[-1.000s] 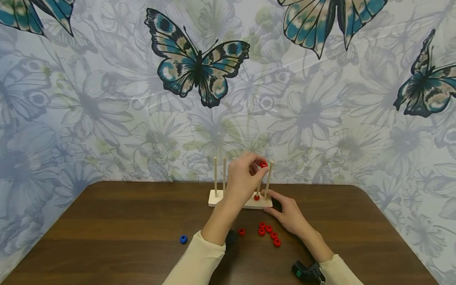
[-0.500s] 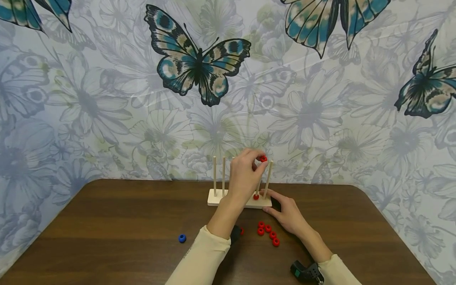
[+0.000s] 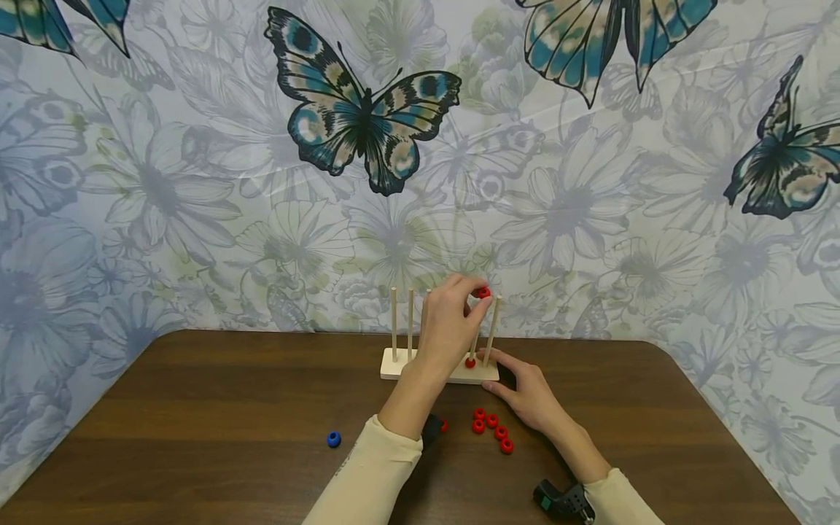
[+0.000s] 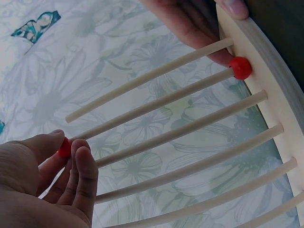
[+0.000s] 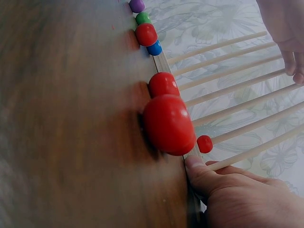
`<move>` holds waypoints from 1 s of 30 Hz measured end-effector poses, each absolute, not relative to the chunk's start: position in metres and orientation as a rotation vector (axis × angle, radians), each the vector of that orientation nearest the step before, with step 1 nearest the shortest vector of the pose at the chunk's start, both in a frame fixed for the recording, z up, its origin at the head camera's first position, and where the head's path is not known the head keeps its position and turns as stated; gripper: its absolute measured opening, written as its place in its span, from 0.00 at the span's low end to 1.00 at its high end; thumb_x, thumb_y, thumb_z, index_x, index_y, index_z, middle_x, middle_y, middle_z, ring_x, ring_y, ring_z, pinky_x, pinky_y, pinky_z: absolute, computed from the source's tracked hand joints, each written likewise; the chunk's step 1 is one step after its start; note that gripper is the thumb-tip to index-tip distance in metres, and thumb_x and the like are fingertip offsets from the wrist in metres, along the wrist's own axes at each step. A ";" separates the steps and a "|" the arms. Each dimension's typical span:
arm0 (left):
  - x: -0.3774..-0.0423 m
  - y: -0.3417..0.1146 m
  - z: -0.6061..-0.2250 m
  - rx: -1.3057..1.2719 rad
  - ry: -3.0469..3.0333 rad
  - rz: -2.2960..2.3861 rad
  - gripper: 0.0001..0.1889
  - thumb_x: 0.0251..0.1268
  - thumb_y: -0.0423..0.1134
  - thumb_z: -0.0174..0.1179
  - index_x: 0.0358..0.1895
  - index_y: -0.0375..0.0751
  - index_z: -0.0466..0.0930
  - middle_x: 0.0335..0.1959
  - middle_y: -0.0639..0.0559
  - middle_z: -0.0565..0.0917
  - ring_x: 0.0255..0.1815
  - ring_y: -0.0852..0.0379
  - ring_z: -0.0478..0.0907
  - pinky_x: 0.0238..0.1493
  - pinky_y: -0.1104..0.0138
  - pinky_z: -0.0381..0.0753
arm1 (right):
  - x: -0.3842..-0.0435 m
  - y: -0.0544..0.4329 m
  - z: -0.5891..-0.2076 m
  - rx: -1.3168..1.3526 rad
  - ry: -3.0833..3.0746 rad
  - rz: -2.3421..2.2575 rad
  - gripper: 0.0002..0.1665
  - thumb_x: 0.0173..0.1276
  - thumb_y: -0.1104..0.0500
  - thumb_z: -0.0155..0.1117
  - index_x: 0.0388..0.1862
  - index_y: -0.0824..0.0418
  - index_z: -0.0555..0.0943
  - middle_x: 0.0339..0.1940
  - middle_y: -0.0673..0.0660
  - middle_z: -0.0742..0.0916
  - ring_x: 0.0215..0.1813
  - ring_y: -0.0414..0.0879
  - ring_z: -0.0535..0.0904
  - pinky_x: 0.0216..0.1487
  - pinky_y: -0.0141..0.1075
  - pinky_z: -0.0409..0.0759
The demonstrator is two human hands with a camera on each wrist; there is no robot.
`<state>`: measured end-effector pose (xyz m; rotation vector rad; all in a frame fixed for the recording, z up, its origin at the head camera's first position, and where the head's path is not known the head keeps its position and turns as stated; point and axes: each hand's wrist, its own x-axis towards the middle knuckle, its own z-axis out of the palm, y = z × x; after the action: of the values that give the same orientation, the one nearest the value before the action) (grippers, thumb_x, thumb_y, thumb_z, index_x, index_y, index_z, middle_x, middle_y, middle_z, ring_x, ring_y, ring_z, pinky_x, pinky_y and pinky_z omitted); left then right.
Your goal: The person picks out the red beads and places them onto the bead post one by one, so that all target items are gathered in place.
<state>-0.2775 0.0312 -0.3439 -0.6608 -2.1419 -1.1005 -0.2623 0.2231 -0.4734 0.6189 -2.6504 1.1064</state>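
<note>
My left hand [image 3: 449, 324] pinches a red bead [image 3: 483, 292] between thumb and fingertips. In the left wrist view, that bead [image 4: 64, 147] sits at the tip of the second peg from the right end; whether the peg has entered its hole cannot be told. Another red bead [image 4: 240, 68] lies at the foot of the same peg. The pegs rise from a pale wooden base [image 3: 394, 364], partly hidden by my left hand and forearm. My right hand [image 3: 528, 394] grips the base's right end, thumb [image 5: 194, 164] in front and fingers behind.
Several loose red beads [image 3: 492, 421] lie on the brown table [image 3: 230, 408] before the stand. A blue bead [image 3: 333, 439] is left of my left forearm. Green [image 5: 143, 18] and purple [image 5: 137, 5] beads show in the right wrist view. A patterned cloth hangs behind.
My left hand has risen slightly with the red bead, to the level of the peg's tip, then stays nearly still. The right hand keeps its hold on the base.
</note>
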 end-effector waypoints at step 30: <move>-0.278 0.020 -0.347 -0.749 -2.135 -1.113 0.13 0.70 0.34 0.70 0.55 0.40 0.89 0.48 0.48 0.89 0.22 0.62 0.74 0.24 0.74 0.72 | -0.263 0.225 -0.473 0.620 -2.668 1.088 0.33 0.70 0.56 0.75 0.73 0.50 0.80 0.70 0.57 0.84 0.72 0.59 0.79 0.71 0.62 0.75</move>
<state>-0.2778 0.0198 -0.3474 -0.7493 -2.1349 -1.1135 -0.2634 0.2248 -0.4731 0.6203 -2.6681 1.0880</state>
